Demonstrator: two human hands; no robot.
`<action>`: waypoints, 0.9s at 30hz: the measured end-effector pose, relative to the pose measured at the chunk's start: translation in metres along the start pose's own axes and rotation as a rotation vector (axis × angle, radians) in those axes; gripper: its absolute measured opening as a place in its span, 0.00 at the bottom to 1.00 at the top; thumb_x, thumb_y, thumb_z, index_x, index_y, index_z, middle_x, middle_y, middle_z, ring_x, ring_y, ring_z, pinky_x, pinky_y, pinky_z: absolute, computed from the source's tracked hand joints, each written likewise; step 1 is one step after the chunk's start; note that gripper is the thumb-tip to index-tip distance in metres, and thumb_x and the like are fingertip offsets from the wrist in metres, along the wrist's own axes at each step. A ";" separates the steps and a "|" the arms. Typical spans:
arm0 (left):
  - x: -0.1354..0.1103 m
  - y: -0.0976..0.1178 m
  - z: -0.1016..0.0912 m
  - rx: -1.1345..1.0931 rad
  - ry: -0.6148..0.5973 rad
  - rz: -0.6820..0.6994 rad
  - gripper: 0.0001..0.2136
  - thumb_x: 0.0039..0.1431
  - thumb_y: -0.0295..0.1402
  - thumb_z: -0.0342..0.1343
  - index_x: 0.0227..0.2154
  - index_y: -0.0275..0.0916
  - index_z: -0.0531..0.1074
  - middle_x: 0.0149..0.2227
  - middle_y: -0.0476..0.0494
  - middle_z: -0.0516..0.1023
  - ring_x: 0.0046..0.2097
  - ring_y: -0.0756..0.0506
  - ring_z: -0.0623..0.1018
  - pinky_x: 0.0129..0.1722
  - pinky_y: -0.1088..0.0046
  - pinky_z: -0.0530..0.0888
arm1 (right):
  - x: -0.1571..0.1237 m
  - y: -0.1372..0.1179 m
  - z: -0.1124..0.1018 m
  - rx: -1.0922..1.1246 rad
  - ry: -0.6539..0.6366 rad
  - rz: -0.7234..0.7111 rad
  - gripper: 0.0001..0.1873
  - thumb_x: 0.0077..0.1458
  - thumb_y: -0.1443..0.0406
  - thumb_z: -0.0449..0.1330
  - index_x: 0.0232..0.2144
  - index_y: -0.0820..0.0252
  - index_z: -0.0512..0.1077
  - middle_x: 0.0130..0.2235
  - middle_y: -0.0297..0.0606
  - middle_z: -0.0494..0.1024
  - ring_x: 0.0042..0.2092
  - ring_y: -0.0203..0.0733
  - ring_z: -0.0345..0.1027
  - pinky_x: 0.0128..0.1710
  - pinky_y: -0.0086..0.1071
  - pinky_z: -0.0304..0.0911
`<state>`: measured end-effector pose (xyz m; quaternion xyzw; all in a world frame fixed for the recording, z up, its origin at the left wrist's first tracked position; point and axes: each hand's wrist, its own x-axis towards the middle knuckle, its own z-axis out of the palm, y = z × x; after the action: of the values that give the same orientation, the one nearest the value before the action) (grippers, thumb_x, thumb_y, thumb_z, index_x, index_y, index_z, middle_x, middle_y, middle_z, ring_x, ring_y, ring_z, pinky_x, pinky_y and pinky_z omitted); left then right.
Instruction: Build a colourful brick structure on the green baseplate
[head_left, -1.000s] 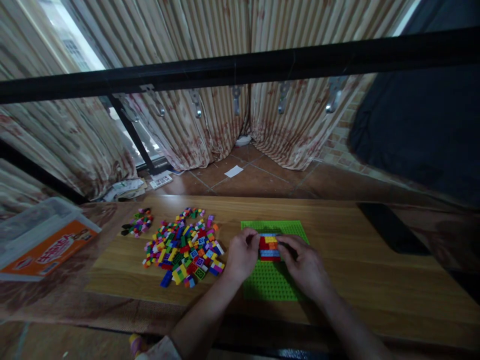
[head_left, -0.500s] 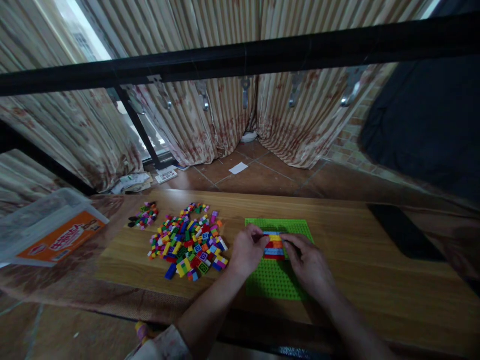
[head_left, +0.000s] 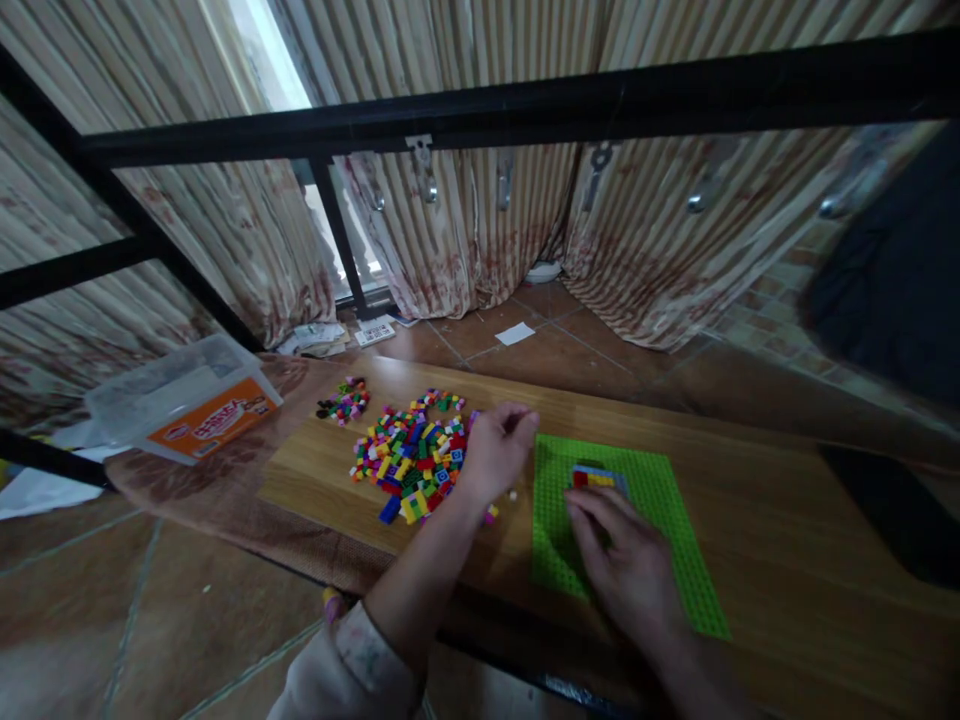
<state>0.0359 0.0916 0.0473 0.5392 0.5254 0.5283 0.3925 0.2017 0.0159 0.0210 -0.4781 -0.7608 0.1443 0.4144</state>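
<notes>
A small block of coloured toy bricks point(head_left: 600, 479), with red, yellow and light blue showing, sits on the green studded baseplate point(head_left: 555, 550). My right hand point(head_left: 630, 555) is over its near side, thumb and fingers closed at the block and hiding part of it. To the left of the baseplate, above the table, my left hand point(head_left: 499, 450) is closed with thumb and fingertips together. What it pinches, if anything, is too small or hidden to make out. The left hand and forearm cover the right edge of a loose pile of toy bricks point(head_left: 412, 455).
A smaller heap of pieces point(head_left: 346, 400) lies at the far left of the wooden table point(head_left: 315, 480). Beyond it stands a clear plastic box point(head_left: 180, 400) with an orange label. A black flat object point(head_left: 892, 510) rests at the right. A black rail point(head_left: 480, 120) crosses in front.
My left hand has come away from the brick block and moved left toward the pile. My right hand stays at the block. The view has turned to the left.
</notes>
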 end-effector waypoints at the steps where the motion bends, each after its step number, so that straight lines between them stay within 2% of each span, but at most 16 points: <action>1: 0.005 0.003 -0.011 -0.025 0.035 0.005 0.07 0.54 0.35 0.55 0.27 0.37 0.72 0.23 0.52 0.70 0.26 0.52 0.70 0.27 0.79 0.68 | -0.001 -0.005 0.007 0.010 -0.059 -0.019 0.10 0.62 0.65 0.52 0.40 0.53 0.73 0.39 0.38 0.77 0.41 0.41 0.72 0.42 0.36 0.68; 4: 0.014 0.007 -0.038 -0.088 0.159 -0.028 0.07 0.53 0.35 0.55 0.27 0.36 0.71 0.21 0.53 0.68 0.23 0.54 0.67 0.23 0.80 0.65 | -0.006 -0.012 0.026 0.015 -0.166 -0.043 0.11 0.63 0.66 0.51 0.41 0.53 0.74 0.39 0.38 0.78 0.40 0.41 0.72 0.41 0.35 0.68; 7: 0.012 0.007 -0.054 -0.145 0.202 -0.054 0.07 0.52 0.35 0.55 0.25 0.36 0.70 0.20 0.53 0.68 0.21 0.55 0.66 0.21 0.81 0.63 | -0.008 -0.012 0.037 -0.018 -0.192 -0.025 0.12 0.62 0.66 0.51 0.42 0.54 0.73 0.40 0.38 0.78 0.42 0.41 0.72 0.42 0.35 0.68; 11: 0.005 0.006 -0.060 -0.193 0.188 -0.106 0.07 0.51 0.35 0.56 0.26 0.36 0.70 0.21 0.52 0.69 0.23 0.54 0.69 0.23 0.80 0.67 | -0.004 -0.010 0.047 -0.135 -0.155 -0.001 0.12 0.62 0.66 0.51 0.45 0.55 0.72 0.42 0.40 0.77 0.43 0.44 0.71 0.44 0.38 0.68; 14: 0.002 0.004 -0.060 -0.204 0.153 -0.122 0.07 0.50 0.35 0.57 0.26 0.36 0.71 0.22 0.52 0.71 0.25 0.53 0.71 0.26 0.79 0.70 | 0.002 -0.009 0.056 -0.228 -0.131 -0.036 0.12 0.62 0.65 0.51 0.44 0.55 0.72 0.42 0.41 0.76 0.44 0.45 0.70 0.45 0.40 0.67; 19: -0.001 -0.001 -0.063 -0.190 0.114 -0.116 0.07 0.50 0.35 0.58 0.27 0.36 0.73 0.24 0.51 0.73 0.26 0.52 0.72 0.28 0.78 0.70 | 0.006 -0.011 0.067 -0.293 -0.177 -0.049 0.12 0.62 0.66 0.50 0.36 0.56 0.74 0.37 0.41 0.75 0.40 0.45 0.68 0.44 0.40 0.66; 23: -0.006 -0.004 -0.061 -0.081 0.057 -0.087 0.07 0.52 0.35 0.56 0.29 0.36 0.74 0.25 0.50 0.73 0.27 0.51 0.71 0.27 0.78 0.67 | 0.009 -0.018 0.056 -0.227 -0.182 -0.012 0.12 0.62 0.67 0.51 0.35 0.56 0.75 0.37 0.40 0.76 0.41 0.44 0.68 0.44 0.38 0.65; 27: -0.016 -0.010 -0.049 0.035 -0.081 -0.010 0.06 0.54 0.34 0.54 0.28 0.37 0.74 0.25 0.50 0.73 0.28 0.51 0.71 0.27 0.78 0.66 | 0.014 -0.005 0.017 -0.138 -0.109 0.067 0.10 0.61 0.62 0.54 0.36 0.53 0.76 0.40 0.38 0.76 0.43 0.44 0.69 0.46 0.39 0.65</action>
<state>-0.0118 0.0711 0.0413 0.5644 0.5210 0.4946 0.4066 0.1824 0.0283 0.0207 -0.5221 -0.7740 0.1313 0.3334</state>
